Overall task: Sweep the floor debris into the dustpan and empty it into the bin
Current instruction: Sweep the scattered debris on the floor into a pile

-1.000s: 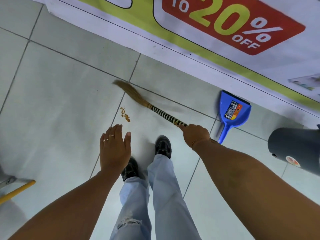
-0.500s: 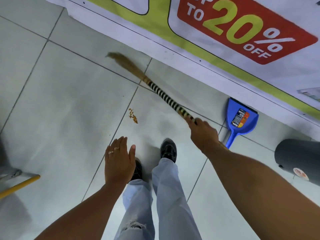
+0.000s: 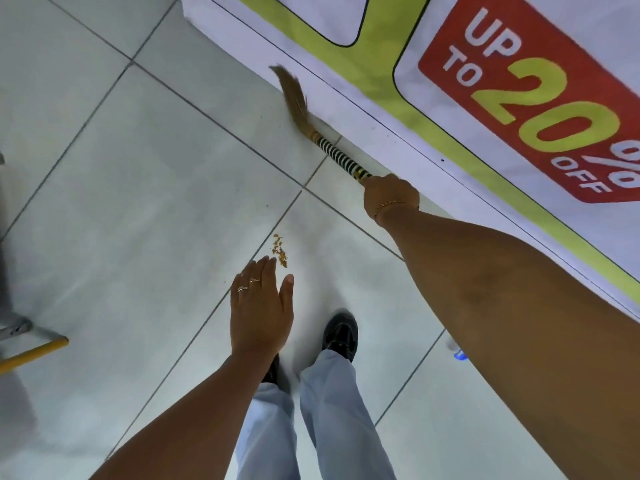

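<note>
A small heap of yellow-brown crumbs (image 3: pixel 280 251) lies on the pale tiled floor (image 3: pixel 138 209), right beside a grout line and just ahead of the person's feet. The left hand (image 3: pixel 260 313) hangs over the floor with its fingertips near the crumbs; its grip is released, fingers straight and together, thumb out to the side, holding nothing. Two rings sit on its fingers.

The right hand (image 3: pixel 389 195) is clenched around the end of a broom (image 3: pixel 325 143), a short one with a black-and-white striped handle and a tuft of straw bristles. The broom points away from the person, and its bristles curve along the foot of a printed banner (image 3: pixel 433 109), well apart from the crumbs. A thin gold bracelet circles the right wrist.

The banner runs across the upper right, white with a green band and a red panel reading "UP TO 20% OFF". Below the hands stand two legs in light blue trousers (image 3: pixel 332 420) and black shoes (image 3: pixel 340 336). A sliver of blue shows at the edge of the right forearm. At the left edge lies a yellow pole (image 3: pixel 33 353) beside a grey metal piece.
</note>
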Tool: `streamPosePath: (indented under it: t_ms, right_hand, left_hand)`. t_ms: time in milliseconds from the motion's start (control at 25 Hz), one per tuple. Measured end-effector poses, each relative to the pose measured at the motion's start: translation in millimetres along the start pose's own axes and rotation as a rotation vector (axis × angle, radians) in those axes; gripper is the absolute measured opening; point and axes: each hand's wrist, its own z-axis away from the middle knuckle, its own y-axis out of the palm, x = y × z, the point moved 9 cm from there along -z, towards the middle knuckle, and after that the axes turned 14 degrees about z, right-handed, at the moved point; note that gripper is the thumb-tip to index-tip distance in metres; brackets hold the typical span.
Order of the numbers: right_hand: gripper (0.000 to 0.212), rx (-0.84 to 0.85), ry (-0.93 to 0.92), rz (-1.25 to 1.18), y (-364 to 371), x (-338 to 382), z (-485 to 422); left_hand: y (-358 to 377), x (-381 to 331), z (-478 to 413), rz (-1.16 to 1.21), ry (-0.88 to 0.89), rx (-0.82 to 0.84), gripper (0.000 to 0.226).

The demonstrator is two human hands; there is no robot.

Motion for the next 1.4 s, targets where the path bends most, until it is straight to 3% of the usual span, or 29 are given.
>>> streamPosePath:
  t_ms: [360,480,960,1040,1160,1240,1400]
  right_hand:
    - [0.053,-0.039,-0.176,0.318,24.9,-30.8,14.9]
    - [0.052,-0.037,-0.21,0.363,42.1,-31.5,32.1]
    - [0.044,-0.085,-0.412,0.53,98.6,-62.1,99.2]
    - [0.046,-0.17,-0.417,0.533,106.0,-70.7,114.1]
    - [0.05,-0.442,-0.375,0.459,102.2,-83.1,131.1]
    - [0.049,-0.413,-0.331,0.348,90.7,-79.9,132.0]
    - [0.052,-0.121,-0.132,0.167,75.0,-47.5,110.7]
  left_hand:
    - [10.5,-0.8,16.4,-0.06,0.004,0.06,0.065]
    - [12.8,-4.4,18.8,-0.012,-0.063,0.031,0.06]
    - [32.2,-24.3,67.5,-0.011,0.013,0.095,0.051]
    - [31.7,-20.8,80.2,-0.018,0.009,0.094,0.054]
    - [32.7,-15.8,92.6,-0.017,0.003,0.092,0.057]
    - [32.3,-12.5,93.8,-0.011,0.003,0.083,0.059]
    - [26.9,-9.7,89.8,0.014,-0.003,0.077,0.058]
